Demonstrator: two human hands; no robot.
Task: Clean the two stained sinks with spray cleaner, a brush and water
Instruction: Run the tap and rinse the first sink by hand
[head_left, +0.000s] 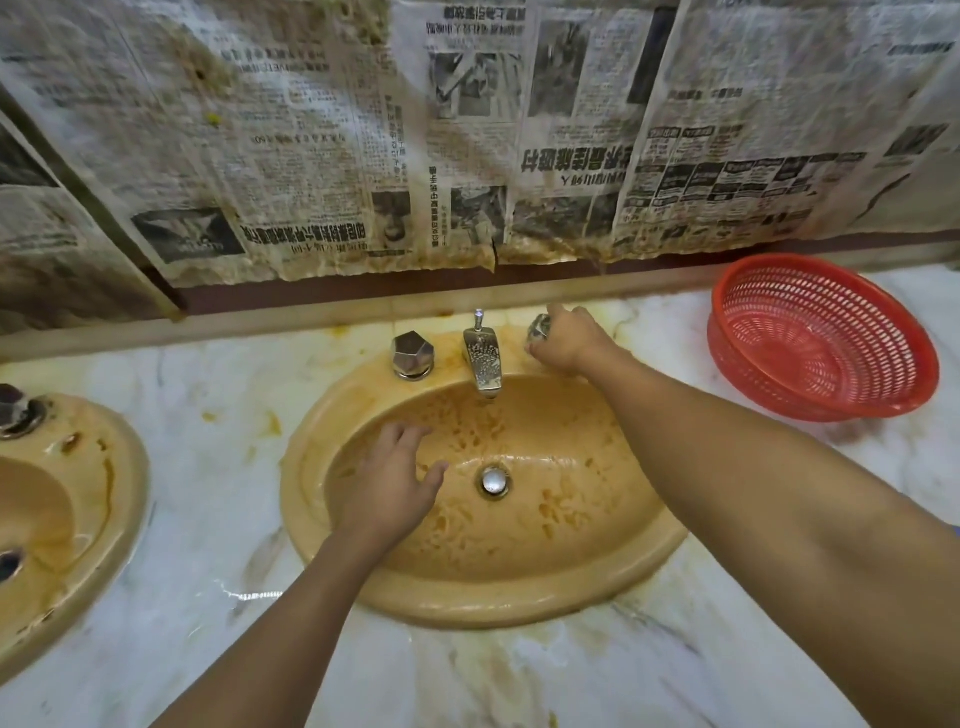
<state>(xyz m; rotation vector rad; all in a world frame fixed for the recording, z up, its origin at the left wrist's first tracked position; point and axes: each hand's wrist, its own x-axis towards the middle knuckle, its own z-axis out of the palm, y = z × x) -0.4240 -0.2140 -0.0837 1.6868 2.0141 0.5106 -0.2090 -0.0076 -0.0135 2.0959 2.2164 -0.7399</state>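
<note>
1. As the right hand (569, 338) curls its fingers around the right-hand faceted tap knob (539, 326), the arm reaches across the stained oval sink (519, 597).
2. The left hand (387, 483) is down in the bowl, fingers loosely spread and holding nothing, just left of the drain plug (494, 480).
3. The second stained sink (130, 493) sits at the far left of the marble counter (218, 519).
4. A red plastic basket (810, 332) stands to the right, and newspaper (311, 130) covers the wall.
</note>
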